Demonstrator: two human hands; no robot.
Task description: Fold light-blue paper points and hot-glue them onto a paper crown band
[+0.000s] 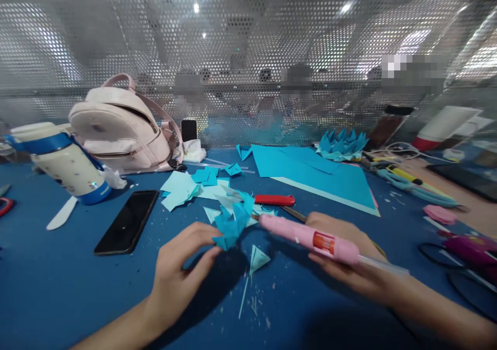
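My left hand (184, 264) pinches the lower corner of a folded blue paper piece (235, 220), which it holds up above the table. My right hand (345, 251) is wrapped round a pink glue gun (295, 232) with a clear glue stick jutting from its rear. The gun's nozzle points left and is close to the folded paper; whether they touch I cannot tell. Just below lies a small pale folded paper triangle (258, 259). Behind the folded paper are loose pale blue paper pieces (180, 187) and a red-handled tool (275, 200).
Blue paper sheets (310, 171) lie at the back, beside a spiky folded paper ornament (341, 145). Leftward are a black phone (127, 223), a bottle (64, 161) and a pale backpack (120, 125). At right are scissors (415, 187) and a purple object with a cable (471, 251).
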